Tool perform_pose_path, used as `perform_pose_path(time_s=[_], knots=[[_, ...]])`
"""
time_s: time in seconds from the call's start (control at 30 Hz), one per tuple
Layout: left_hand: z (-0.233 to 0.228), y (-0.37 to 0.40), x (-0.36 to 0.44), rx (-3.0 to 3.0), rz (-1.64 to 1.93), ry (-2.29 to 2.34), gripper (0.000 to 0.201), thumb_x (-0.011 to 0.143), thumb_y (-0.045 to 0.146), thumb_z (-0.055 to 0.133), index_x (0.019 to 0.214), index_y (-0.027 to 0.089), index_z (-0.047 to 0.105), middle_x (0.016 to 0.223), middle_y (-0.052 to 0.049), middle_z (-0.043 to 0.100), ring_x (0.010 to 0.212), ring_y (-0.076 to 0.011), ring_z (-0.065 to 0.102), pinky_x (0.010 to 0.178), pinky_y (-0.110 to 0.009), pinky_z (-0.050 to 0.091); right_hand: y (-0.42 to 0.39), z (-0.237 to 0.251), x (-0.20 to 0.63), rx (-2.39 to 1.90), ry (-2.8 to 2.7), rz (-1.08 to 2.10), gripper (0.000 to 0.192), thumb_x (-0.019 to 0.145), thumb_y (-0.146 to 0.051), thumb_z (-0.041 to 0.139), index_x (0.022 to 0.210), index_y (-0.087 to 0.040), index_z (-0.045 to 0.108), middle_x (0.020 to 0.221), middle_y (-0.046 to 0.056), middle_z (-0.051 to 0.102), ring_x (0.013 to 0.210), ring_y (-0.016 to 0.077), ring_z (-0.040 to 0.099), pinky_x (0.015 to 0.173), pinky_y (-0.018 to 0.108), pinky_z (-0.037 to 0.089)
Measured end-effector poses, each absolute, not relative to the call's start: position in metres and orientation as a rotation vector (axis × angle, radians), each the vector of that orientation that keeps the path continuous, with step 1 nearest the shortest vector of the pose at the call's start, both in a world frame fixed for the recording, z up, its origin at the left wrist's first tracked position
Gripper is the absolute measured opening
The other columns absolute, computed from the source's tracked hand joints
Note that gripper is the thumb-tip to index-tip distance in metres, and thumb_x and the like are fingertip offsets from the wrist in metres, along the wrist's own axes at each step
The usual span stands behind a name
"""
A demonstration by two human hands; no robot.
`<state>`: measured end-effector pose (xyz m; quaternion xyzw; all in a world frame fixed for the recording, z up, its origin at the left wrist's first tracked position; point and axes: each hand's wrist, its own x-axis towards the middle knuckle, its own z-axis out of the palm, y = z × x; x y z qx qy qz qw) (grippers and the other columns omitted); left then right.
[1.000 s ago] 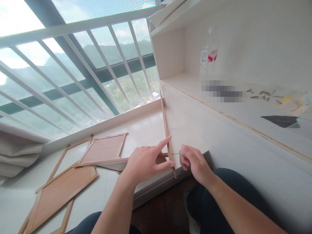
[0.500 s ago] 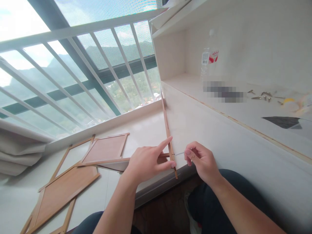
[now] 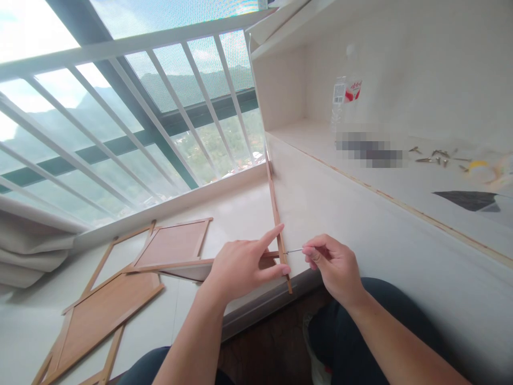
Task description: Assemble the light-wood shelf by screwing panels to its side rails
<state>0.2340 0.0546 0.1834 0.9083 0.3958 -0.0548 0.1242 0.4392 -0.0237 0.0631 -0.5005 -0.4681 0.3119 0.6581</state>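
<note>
left hand pinches the thin wooden strip between forefinger and thumb; right hand pinches a small metal pin touching it.

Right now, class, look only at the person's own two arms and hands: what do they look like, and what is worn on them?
Both forearms are bare to the bottom edge of the picture: no sleeves or gloves show. The left hand and the right hand carry no visible rings, watch, bands or markings. The fingernails look short and plain. Dark trousers cover the knees below the arms.
</note>
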Motion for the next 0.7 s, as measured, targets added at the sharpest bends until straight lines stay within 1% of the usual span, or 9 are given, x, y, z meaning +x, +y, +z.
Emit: perform_pose_path(time_s=[0.2, 0.4, 0.57, 0.7], knots=[[0.1843, 0.0535, 0.2347, 2.644, -0.174, 1.169, 0.087, 0.095, 0.084, 0.048, 0.17, 0.048, 0.023, 0.115, 0.001, 0.084, 0.109, -0.0336, 0.078, 0.086, -0.038, 0.053, -0.0238, 0.0636, 0.4396, -1.123, -1.099, 0.657, 0.025, 0.096, -0.042, 0.078, 0.085, -0.021, 0.076, 0.068, 0.0, 0.068, 0.056, 0.0116, 0.06, 0.056, 0.023, 0.051], [0.1841, 0.0544, 0.2348, 2.637, -0.167, 1.171, 0.088, 0.095, 0.083, 0.049, 0.171, 0.047, 0.023, 0.118, 0.0, 0.084, 0.111, -0.034, 0.078, 0.088, -0.039, 0.053, -0.0262, 0.0672, 0.4396, -1.086, -1.178, 0.545, 0.02, 0.098, -0.036, 0.077, 0.085, -0.021, 0.076, 0.067, -0.001, 0.068, 0.056, 0.0107, 0.06, 0.057, 0.023, 0.051], [0.1831, 0.0546, 0.2342, 2.631, -0.165, 1.168, 0.088, 0.094, 0.084, 0.049, 0.17, 0.048, 0.023, 0.118, 0.001, 0.084, 0.112, -0.0342, 0.078, 0.088, -0.039, 0.052, -0.0271, 0.0659, 0.4402, -1.065, -1.213, 0.525, 0.015, 0.099, -0.031, 0.075, 0.087, -0.022, 0.076, 0.07, -0.002, 0.069, 0.058, 0.0102, 0.061, 0.059, 0.022, 0.051], [0.1827, 0.0552, 0.2345, 2.631, -0.157, 1.163, 0.088, 0.095, 0.084, 0.049, 0.17, 0.049, 0.022, 0.118, 0.002, 0.084, 0.113, -0.0342, 0.078, 0.088, -0.039, 0.052, -0.0273, 0.0652, 0.4407, -1.065, -1.219, 0.527, 0.016, 0.099, -0.031, 0.075, 0.085, -0.022, 0.075, 0.07, -0.003, 0.069, 0.058, 0.0101, 0.061, 0.059, 0.023, 0.051]])
